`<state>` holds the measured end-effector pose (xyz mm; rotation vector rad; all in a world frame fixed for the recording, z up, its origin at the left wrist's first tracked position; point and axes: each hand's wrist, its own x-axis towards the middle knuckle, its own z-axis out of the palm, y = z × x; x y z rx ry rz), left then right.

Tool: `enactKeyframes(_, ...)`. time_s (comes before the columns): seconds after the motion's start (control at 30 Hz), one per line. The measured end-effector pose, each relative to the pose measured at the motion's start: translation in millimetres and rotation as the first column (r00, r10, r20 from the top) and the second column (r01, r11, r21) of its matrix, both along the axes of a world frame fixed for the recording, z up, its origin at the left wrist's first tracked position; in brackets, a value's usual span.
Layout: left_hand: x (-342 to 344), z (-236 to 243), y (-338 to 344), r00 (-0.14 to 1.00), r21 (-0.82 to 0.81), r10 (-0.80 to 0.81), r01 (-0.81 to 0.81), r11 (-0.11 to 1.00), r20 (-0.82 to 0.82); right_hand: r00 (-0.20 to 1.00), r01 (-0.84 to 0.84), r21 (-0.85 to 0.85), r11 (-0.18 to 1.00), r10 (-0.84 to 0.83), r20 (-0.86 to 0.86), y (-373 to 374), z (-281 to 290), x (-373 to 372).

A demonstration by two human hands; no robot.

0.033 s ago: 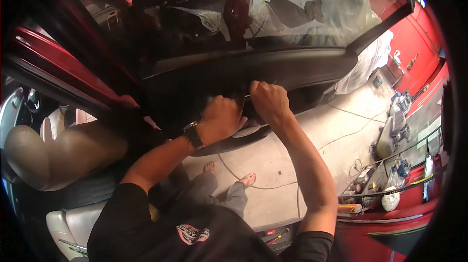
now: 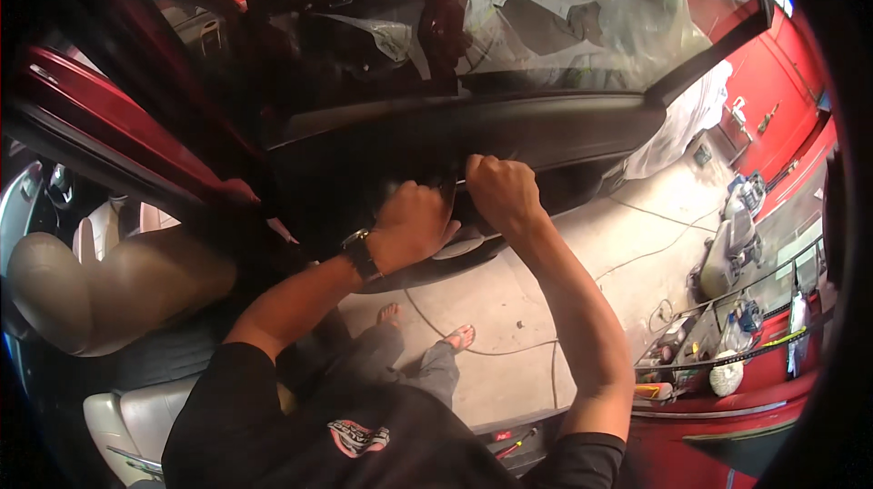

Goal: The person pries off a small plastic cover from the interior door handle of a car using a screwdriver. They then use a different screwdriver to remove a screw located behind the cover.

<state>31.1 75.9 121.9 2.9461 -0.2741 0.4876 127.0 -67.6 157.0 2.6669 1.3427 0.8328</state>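
Observation:
An open car door with a dark inner panel point(image 2: 582, 130) spans the middle of the view. Both hands are at the panel's armrest area. My left hand point(image 2: 409, 227), below a wristwatch point(image 2: 360, 253), is closed with fingers curled toward the panel. To its right, my right hand point(image 2: 503, 194) makes a fist, knuckles up, at the edge of the armrest. A dark edge with a small bright spot shows between the hands. What the fingers grip is hidden behind them. Under the hands is a light oval part point(image 2: 462, 246) low on the door.
Behind the window glass hangs clear plastic sheeting point(image 2: 641, 16). Beige car seats point(image 2: 136, 284) lie to the left, beyond the dark red door frame point(image 2: 118, 125). Cables cross the concrete floor point(image 2: 509, 307). Tools and loose parts point(image 2: 727, 334) crowd the right side, near red bodywork point(image 2: 773, 389).

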Motion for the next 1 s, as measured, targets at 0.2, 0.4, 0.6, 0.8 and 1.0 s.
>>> enactKeyframes(0.2,-2.0,2.1,-2.5,1.000,0.011,-0.004,0.004,1.000,-0.016,0.998,-0.069,-0.163,0.984,0.066,-0.023,-6.3,17.2,3.4)
enactKeyframes(0.4,0.7,-4.8,-0.2,1.000,0.015,-0.015,0.015,1.000,0.014,0.992,-0.114,-0.223,0.968,0.098,-0.079,-8.9,27.8,13.4)
enactKeyframes(0.6,-1.9,0.4,-1.2,0.998,-0.026,-0.029,0.031,0.999,0.046,0.984,-0.179,-0.272,0.945,0.170,-0.056,-8.5,42.6,12.6)
enactKeyframes(0.8,-1.7,-1.3,-5.7,0.977,-0.153,-0.036,0.068,0.986,0.208,0.988,-0.034,-0.078,0.996,0.022,-0.155,-44.9,25.7,-10.1)
enactKeyframes(1.0,-0.6,1.9,-0.7,0.986,-0.098,0.054,-0.039,0.994,0.160,0.957,0.179,0.466,0.866,-0.043,-0.286,-78.3,-36.5,-58.5)
